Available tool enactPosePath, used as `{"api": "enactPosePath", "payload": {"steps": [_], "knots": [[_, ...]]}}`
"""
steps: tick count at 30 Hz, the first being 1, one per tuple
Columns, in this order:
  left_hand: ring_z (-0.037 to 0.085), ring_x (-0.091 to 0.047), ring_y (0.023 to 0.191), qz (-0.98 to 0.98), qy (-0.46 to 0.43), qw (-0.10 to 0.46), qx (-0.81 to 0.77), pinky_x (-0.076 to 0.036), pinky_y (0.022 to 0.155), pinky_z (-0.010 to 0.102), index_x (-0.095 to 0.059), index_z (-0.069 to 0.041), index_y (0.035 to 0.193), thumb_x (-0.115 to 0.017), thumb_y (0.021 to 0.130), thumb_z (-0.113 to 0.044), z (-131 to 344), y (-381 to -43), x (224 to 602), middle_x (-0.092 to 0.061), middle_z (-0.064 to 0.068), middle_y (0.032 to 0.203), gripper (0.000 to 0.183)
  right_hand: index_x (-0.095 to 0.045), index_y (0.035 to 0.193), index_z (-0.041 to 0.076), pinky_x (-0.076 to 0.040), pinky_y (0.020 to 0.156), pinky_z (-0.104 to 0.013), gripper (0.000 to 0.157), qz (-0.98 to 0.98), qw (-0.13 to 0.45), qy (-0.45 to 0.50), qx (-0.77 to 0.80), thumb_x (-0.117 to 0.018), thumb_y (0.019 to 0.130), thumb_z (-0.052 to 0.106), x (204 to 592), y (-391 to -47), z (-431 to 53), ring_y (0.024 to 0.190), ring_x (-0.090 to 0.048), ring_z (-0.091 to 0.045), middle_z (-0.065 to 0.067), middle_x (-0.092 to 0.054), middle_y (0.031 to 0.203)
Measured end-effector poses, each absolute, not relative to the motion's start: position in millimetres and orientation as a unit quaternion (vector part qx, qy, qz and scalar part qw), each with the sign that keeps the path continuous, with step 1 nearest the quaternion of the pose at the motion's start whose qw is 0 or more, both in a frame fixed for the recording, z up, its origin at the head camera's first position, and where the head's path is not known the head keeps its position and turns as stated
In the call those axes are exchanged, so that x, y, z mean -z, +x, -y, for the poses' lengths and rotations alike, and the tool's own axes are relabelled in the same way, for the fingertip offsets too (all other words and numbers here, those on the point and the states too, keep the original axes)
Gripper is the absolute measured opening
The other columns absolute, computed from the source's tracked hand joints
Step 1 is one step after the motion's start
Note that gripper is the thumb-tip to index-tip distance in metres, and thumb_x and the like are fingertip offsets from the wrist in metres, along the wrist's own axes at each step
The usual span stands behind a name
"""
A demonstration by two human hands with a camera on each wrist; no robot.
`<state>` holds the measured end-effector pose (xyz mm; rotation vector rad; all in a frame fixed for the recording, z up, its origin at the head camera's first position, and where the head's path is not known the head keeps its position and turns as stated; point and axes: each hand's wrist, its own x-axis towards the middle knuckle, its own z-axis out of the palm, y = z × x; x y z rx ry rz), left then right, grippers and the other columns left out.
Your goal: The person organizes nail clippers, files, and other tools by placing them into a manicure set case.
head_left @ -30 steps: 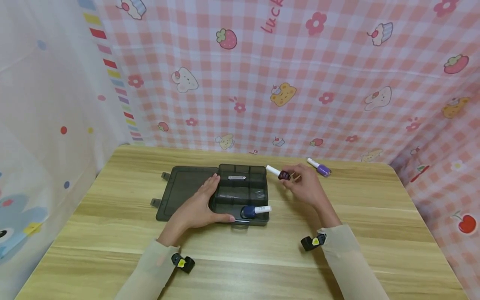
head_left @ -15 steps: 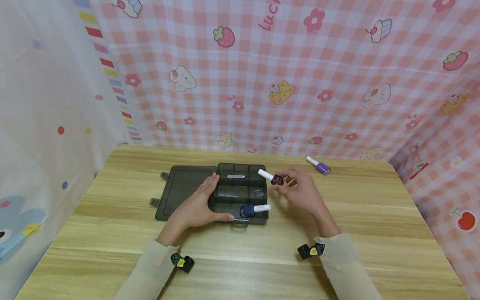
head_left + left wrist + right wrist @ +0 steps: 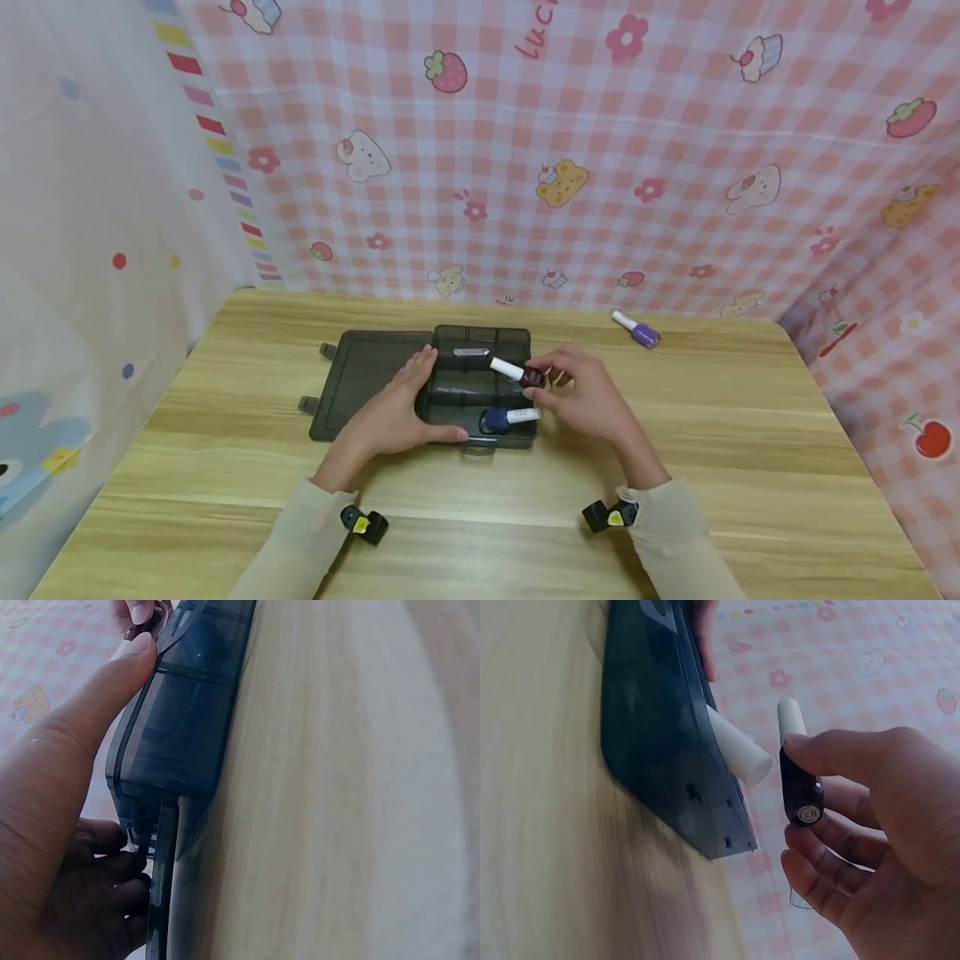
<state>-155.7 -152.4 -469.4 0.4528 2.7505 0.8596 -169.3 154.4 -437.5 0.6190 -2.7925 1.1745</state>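
Observation:
A small dark red nail polish bottle (image 3: 534,377) with a white cap is pinched in my right hand (image 3: 577,392), over the right side of the dark see-through compartment box (image 3: 457,383). In the right wrist view its cap points up, away from the fingers. My left hand (image 3: 390,417) rests on the box, fingers straight along the hinge side and thumb on the front rim. A dark blue nail polish bottle (image 3: 495,419) lies in the front compartment, its white cap sticking out past the rim. In the back compartment lies a small nail clipper (image 3: 471,352).
The box's lid (image 3: 375,383) is folded flat to the left, with two latches (image 3: 308,405) on its outer edge. A purple nail polish bottle (image 3: 643,335) lies at the back right of the wooden table (image 3: 720,450). A patterned curtain (image 3: 480,167) hangs behind the table.
My right hand has carried the dark red nail polish bottle left and toward me, from beside the box to over its middle compartments. The left hand has stayed on the box.

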Motion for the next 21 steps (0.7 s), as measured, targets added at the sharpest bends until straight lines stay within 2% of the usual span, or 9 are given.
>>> {"api": "enactPosePath", "payload": {"steps": [5,11,16,21], "knots": [[0.028,-0.005,0.162,-0.937,0.15,0.112,-0.294,-0.025,0.124,0.061,-0.005,-0.023,0.167,-0.072,0.066,-0.087,153,-156,468,-0.001,-0.005,0.175,0.137,-0.078,0.114,0.015,-0.056,0.08,-0.038,0.03,0.898,0.01,0.234,-0.372,-0.085,0.085,0.022,433,-164,-148,0.088,-0.062,-0.013,0.004,-0.069,0.097],[0.028,-0.006,0.162,-0.939,0.149,0.11,-0.291,-0.025,0.124,0.061,-0.006,-0.022,0.167,-0.072,0.066,-0.087,152,-156,468,-0.002,-0.004,0.175,0.137,-0.078,0.112,0.018,-0.055,0.083,-0.037,0.03,0.898,-0.019,0.262,-0.353,-0.086,0.084,0.024,429,-157,-142,0.089,-0.061,-0.01,0.007,-0.066,0.096],[0.028,-0.007,0.162,-0.938,0.156,0.106,-0.292,-0.025,0.124,0.061,-0.006,-0.021,0.167,-0.072,0.066,-0.087,152,-157,471,-0.002,-0.003,0.175,0.138,-0.078,0.114,0.016,-0.055,0.087,-0.039,0.03,0.895,-0.034,0.266,-0.356,-0.083,0.087,0.027,427,-155,-143,0.096,-0.065,-0.018,-0.001,-0.07,0.103],[0.028,-0.006,0.162,-0.936,0.156,0.105,-0.297,-0.025,0.124,0.061,-0.006,-0.022,0.167,-0.073,0.065,-0.087,152,-157,472,-0.002,-0.003,0.175,0.139,-0.077,0.116,0.015,-0.056,0.09,-0.044,0.029,0.897,-0.022,0.255,-0.361,-0.08,0.091,0.028,427,-157,-150,0.103,-0.065,-0.024,-0.005,-0.072,0.112]]}}
